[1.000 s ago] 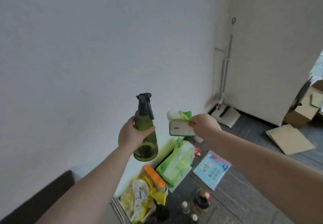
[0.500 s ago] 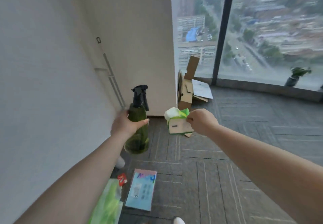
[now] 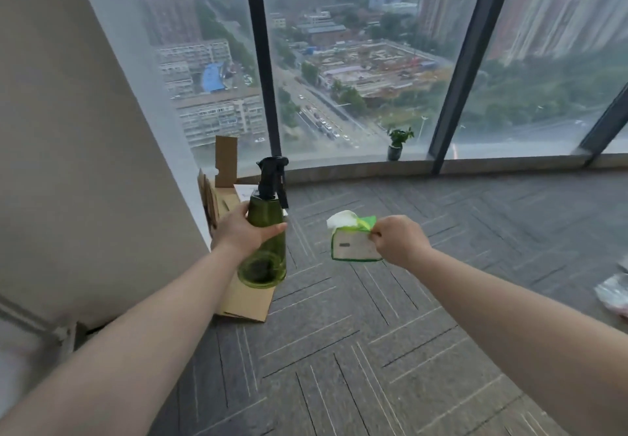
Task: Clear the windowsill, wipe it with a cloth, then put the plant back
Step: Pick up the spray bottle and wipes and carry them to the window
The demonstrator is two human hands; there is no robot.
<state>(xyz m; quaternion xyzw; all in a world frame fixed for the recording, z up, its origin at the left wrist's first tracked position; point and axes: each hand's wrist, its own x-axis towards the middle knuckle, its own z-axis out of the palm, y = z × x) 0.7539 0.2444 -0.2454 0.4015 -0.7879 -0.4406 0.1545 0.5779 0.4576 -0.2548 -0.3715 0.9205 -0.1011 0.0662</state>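
While both hands are full, the plant point(image 3: 398, 143) sits far off on the windowsill point(image 3: 339, 164). Left hand point(image 3: 242, 231) wraps the spray bottle point(image 3: 264, 241); right hand point(image 3: 398, 240) pinches the cloth point(image 3: 351, 243). Pot's prob. light but breakable, so grab its sides w/ 2 hands.

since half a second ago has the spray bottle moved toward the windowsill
Cannot tell: the whole view swung. The spray bottle sits in the left hand as before, short of the windowsill.

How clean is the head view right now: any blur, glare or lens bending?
Head view: wide-angle bending curves the windowsill and window frames; flat overcast daylight, no glare; spray bottle in left hand and cloth in right hand fairly sharp; plant small, soft.
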